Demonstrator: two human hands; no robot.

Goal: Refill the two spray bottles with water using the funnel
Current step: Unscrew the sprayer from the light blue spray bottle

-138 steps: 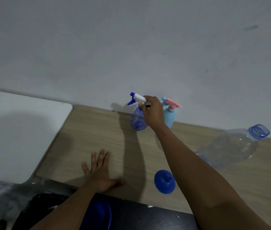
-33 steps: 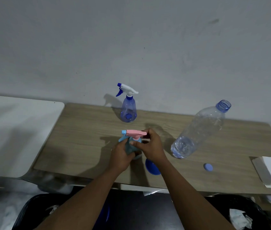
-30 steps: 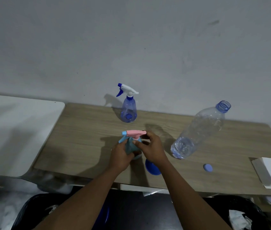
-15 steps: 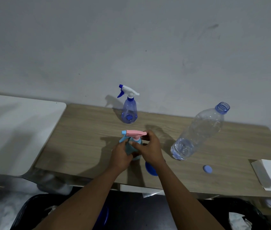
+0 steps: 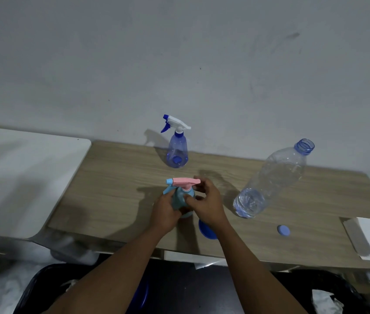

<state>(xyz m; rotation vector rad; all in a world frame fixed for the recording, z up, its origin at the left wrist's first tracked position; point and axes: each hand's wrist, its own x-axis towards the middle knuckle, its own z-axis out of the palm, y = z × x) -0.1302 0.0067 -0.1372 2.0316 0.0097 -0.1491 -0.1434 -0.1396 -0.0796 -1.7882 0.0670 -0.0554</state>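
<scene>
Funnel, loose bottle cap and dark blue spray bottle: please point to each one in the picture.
funnel (image 5: 205, 231): head view, on its blue rim below the right wrist.
bottle cap (image 5: 283, 230): head view, on its flat top.
dark blue spray bottle (image 5: 177, 149): head view, on its clear body.

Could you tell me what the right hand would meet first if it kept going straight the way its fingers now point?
The right hand points left and slightly away, so it would press first into the teal spray bottle at its neck, which its fingertips already seem to touch; depth is hard to judge.

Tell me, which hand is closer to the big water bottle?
Right. The right hand is beside the water bottle, apart; the left hand is farther, beyond the teal spray bottle.
</scene>
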